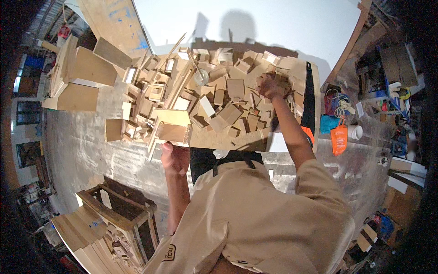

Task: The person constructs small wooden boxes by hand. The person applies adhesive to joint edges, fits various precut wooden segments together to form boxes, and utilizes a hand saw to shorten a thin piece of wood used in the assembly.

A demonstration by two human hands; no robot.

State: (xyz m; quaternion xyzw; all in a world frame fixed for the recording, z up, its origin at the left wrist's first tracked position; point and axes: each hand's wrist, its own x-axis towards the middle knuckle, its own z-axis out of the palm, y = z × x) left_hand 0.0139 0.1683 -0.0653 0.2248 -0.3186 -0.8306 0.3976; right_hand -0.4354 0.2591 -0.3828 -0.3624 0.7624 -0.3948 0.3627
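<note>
Wood pieces point(235, 87) are lying on the table point(207, 140) at upper centre; a bucket point(357, 133) is standing at centre right.

The person wears a tan shirt point(273, 223): short sleeve point(317, 182) at four o'clock, dark-bordered patch point(169, 252) at seven o'clock

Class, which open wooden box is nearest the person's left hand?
The box at the table's near edge, just beyond the left hand; the others lie farther away.
</note>
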